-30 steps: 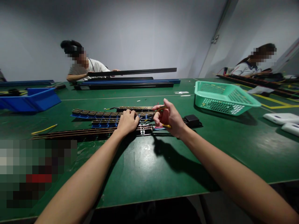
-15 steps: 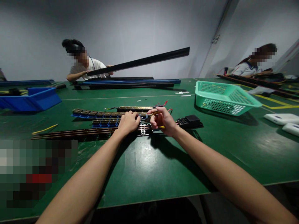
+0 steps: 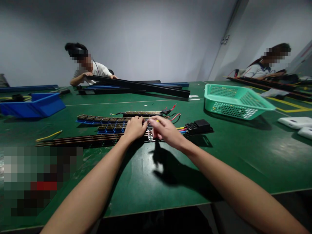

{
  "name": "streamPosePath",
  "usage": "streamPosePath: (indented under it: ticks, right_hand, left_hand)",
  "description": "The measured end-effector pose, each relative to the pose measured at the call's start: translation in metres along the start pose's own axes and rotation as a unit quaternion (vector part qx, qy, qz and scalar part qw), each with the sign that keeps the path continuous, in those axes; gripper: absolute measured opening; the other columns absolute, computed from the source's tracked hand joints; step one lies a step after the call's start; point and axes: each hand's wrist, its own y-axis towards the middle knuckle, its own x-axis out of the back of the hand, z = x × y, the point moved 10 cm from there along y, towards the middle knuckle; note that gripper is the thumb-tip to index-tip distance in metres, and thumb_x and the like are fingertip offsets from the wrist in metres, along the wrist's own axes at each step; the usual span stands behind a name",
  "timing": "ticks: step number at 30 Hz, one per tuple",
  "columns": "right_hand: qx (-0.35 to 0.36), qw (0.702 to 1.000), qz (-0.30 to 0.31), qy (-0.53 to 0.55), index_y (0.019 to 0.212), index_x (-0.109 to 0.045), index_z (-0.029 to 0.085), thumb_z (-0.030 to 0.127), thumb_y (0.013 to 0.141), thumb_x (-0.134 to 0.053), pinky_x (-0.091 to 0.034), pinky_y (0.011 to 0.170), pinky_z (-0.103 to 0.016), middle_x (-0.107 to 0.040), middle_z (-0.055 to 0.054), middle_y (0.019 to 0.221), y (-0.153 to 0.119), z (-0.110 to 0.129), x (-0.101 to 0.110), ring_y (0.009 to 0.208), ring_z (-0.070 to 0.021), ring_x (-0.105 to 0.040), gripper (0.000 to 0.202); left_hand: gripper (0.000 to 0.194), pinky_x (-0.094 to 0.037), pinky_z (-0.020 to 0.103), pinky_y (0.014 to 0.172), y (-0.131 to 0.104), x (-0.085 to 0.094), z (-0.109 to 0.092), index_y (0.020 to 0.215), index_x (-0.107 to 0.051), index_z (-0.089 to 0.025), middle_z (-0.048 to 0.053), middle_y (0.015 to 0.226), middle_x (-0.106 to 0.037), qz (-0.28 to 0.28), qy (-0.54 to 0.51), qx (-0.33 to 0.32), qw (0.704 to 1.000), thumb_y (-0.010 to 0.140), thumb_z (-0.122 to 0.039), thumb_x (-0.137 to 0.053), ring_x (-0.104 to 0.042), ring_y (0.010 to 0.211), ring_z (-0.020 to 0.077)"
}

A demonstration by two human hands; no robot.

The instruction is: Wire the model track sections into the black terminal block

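My left hand bends its fingers over the long dark strip with copper-coloured bars, pressing it near its right part. Close beside it, my right hand is closed around yellow-handled pliers; only a bit of yellow shows and the jaws are hidden. Red, yellow and blue wires run to a black connector block at the strip's right end. Blue-based strips with similar bars lie just behind, and a shorter strip has loose red-tipped leads.
A green perforated basket stands to the right, with white devices nearer the edge. At left are a blue bin and a yellow wire. Across the table, a person handles a long black profile; another person sits far right.
My right hand has turned over and moved slightly left, its pliers now mostly hidden. My left hand stays on the strip. The person opposite has lowered the black profile's free end.
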Motion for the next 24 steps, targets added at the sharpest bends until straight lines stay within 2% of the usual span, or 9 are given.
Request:
streamPosePath:
  ticks: [3,6,9,11,14,17,19,21,24]
  right_hand:
    - [-0.005,0.984,-0.069,0.167,0.115,-0.054,0.017,0.062,0.088,-0.048,-0.032,0.048,-0.024,-0.057,0.003,0.063,0.0,0.013,0.039,0.048,-0.0097,-0.042,0.053]
    - [-0.014,0.972,-0.144,0.186,0.112,-0.057,0.018,0.062,0.085,-0.052,-0.029,0.046,-0.025,-0.057,0.002,0.061,-0.004,0.016,0.084,0.045,-0.0083,-0.04,0.052]
    - [-0.08,0.959,-0.191,0.195,0.11,-0.059,0.016,0.065,0.084,-0.052,-0.025,0.042,-0.025,-0.056,0.001,0.058,-0.008,-0.005,0.117,0.041,-0.0074,-0.036,0.056]
    - [-0.118,0.949,-0.199,0.212,0.111,-0.059,0.015,0.067,0.082,-0.052,-0.024,0.04,-0.025,-0.055,0.001,0.055,-0.008,-0.023,0.128,0.039,-0.0071,-0.034,0.061]
    - [-0.148,0.945,-0.191,0.219,0.11,-0.059,0.015,0.07,0.08,-0.053,-0.024,0.04,-0.024,-0.054,0.002,0.053,-0.004,-0.043,0.129,0.038,-0.0076,-0.034,0.063]
    - [-0.143,0.959,-0.176,0.169,0.105,-0.062,0.015,0.07,0.081,-0.053,-0.025,0.042,-0.024,-0.051,0.004,0.051,0.001,-0.053,0.121,0.04,-0.0091,-0.036,0.061]
    - [-0.112,0.982,-0.14,0.065,0.096,-0.066,0.014,0.067,0.083,-0.051,-0.027,0.046,-0.025,-0.046,0.005,0.048,0.005,-0.05,0.11,0.043,-0.0097,-0.037,0.056]
    - [-0.061,0.992,-0.057,-0.096,0.083,-0.07,0.014,0.058,0.085,-0.054,-0.028,0.05,-0.025,-0.047,0.004,0.049,0.007,-0.041,0.087,0.046,-0.0095,-0.038,0.047]
    - [-0.001,0.952,0.054,-0.3,0.071,-0.072,0.015,0.043,0.083,-0.061,-0.026,0.052,-0.026,-0.052,0.002,0.053,0.003,-0.034,0.049,0.049,-0.0089,-0.038,0.033]
  left_hand:
    - [0.034,-0.044,0.039,0.094,0.001,0.001,0.002,0.116,-0.061,-0.018,0.012,0.117,-0.061,-0.017,-0.019,0.013,1.0,0.098,-0.039,-0.041,-0.056,0.112,0.0286]
    - [0.038,-0.043,0.039,0.095,0.001,0.001,0.005,0.124,-0.058,-0.019,0.013,0.121,-0.057,-0.027,-0.031,0.021,0.999,0.098,-0.042,-0.042,-0.055,0.112,0.0285]
    - [0.041,-0.043,0.041,0.096,0.002,0.0,0.005,0.125,-0.06,-0.019,0.014,0.126,-0.055,-0.032,-0.027,0.014,0.999,0.097,-0.044,-0.041,-0.052,0.115,0.0302]
    - [0.041,-0.042,0.042,0.097,0.003,-0.001,0.004,0.123,-0.063,-0.02,0.014,0.129,-0.054,-0.033,-0.025,0.004,0.999,0.098,-0.044,-0.041,-0.05,0.118,0.0312]
    - [0.042,-0.04,0.043,0.1,0.003,-0.003,0.002,0.122,-0.064,-0.019,0.013,0.128,-0.057,-0.026,-0.029,-0.009,0.999,0.098,-0.044,-0.039,-0.049,0.12,0.0306]
    - [0.042,-0.04,0.042,0.1,0.003,-0.003,0.0,0.123,-0.063,-0.019,0.012,0.128,-0.059,-0.019,-0.036,-0.015,0.999,0.099,-0.042,-0.038,-0.051,0.12,0.0289]
    - [0.042,-0.041,0.041,0.1,0.003,-0.002,0.0,0.123,-0.063,-0.019,0.012,0.129,-0.059,-0.018,-0.035,-0.014,0.999,0.099,-0.042,-0.038,-0.052,0.12,0.0288]
    - [0.043,-0.041,0.042,0.099,0.002,-0.002,-0.001,0.123,-0.063,-0.018,0.012,0.129,-0.059,-0.019,-0.033,-0.013,0.999,0.099,-0.042,-0.038,-0.052,0.12,0.029]
    - [0.043,-0.042,0.042,0.099,0.001,-0.001,-0.001,0.124,-0.063,-0.018,0.013,0.129,-0.059,-0.021,-0.03,-0.01,0.999,0.099,-0.042,-0.037,-0.052,0.12,0.0293]
